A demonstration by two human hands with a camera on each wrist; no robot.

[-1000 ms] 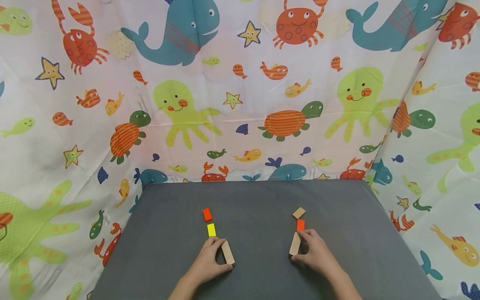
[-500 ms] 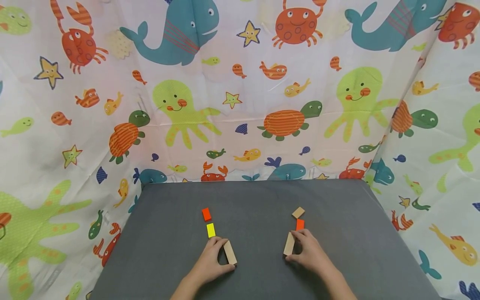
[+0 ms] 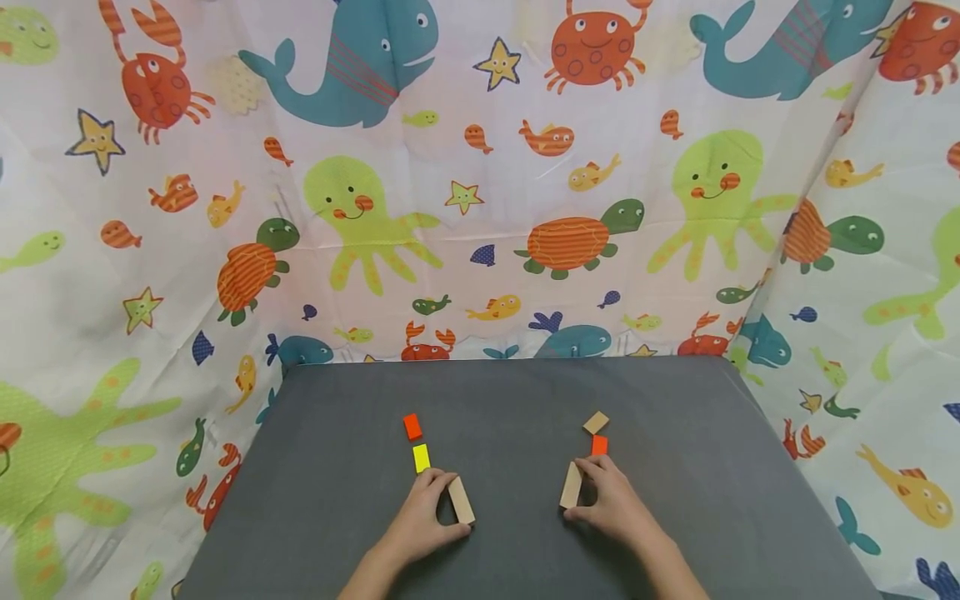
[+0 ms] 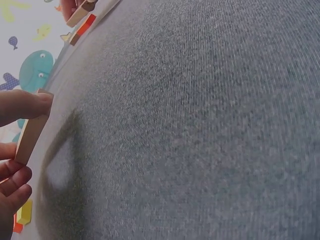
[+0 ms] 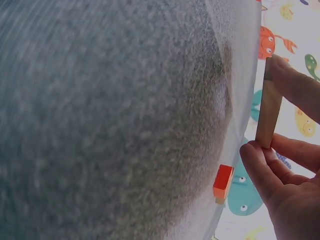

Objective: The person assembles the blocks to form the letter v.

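My left hand [image 3: 422, 518] pinches a long plain wooden block [image 3: 461, 501] by its two ends, thumb at the near end and fingers at the far end. In the left wrist view that block [image 4: 34, 131] is held over the grey cloth, with a shadow beside it. My right hand [image 3: 611, 502] grips a similar wooden block [image 3: 571, 485] the same way; the right wrist view shows this block [image 5: 269, 105] between thumb and fingertips. Just beyond the left fingers lies a yellow block [image 3: 422, 457]. A red-orange block [image 3: 599, 445] sits just past the right fingers.
Behind the yellow block lies another red-orange block [image 3: 412, 427]. A small plain wooden block [image 3: 596, 422] rests at an angle behind the right-hand red-orange one. Grey cloth covers the table [image 3: 510, 400]. A curtain [image 3: 465, 275] printed with sea animals hangs behind and at both sides.
The right hand has moved left with its wooden block, away from the red-orange block's line. The left hand has shifted slightly right with its block. The loose blocks stay put.
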